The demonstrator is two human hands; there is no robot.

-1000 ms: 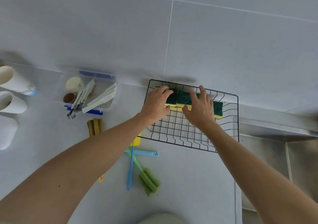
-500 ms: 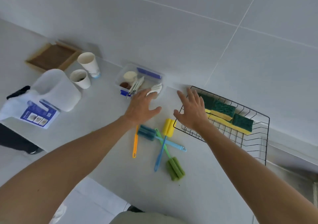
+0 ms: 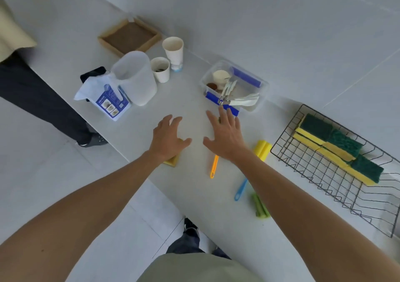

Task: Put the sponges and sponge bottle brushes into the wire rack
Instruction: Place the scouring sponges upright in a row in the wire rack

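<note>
The black wire rack [image 3: 307, 169] stands at the right of the counter with several green-and-yellow sponges [image 3: 337, 149] lined up along its far side. My left hand [image 3: 167, 137] hovers with fingers spread over a yellow sponge [image 3: 172, 161] near the counter's front edge; touching or not, I cannot tell. My right hand [image 3: 225, 134] is open, fingers apart, above the counter. Under my right forearm lie bottle brushes: an orange handle [image 3: 214, 165], a yellow sponge head [image 3: 262, 150], a blue handle [image 3: 240, 189] and a green sponge head [image 3: 260, 206].
A clear plastic box [image 3: 234, 85] with blue clips holds utensils behind my right hand. A plastic jug [image 3: 135, 78], a paper packet [image 3: 108, 99], two paper cups [image 3: 167, 59] and a wooden tray [image 3: 129, 35] stand at the left. Another person's legs [image 3: 43, 99] are beyond the counter edge.
Both hands left the rack and swung left across the counter. My view turned left with them, so the rack now sits at the right and the left hand is over a yellow sponge.
</note>
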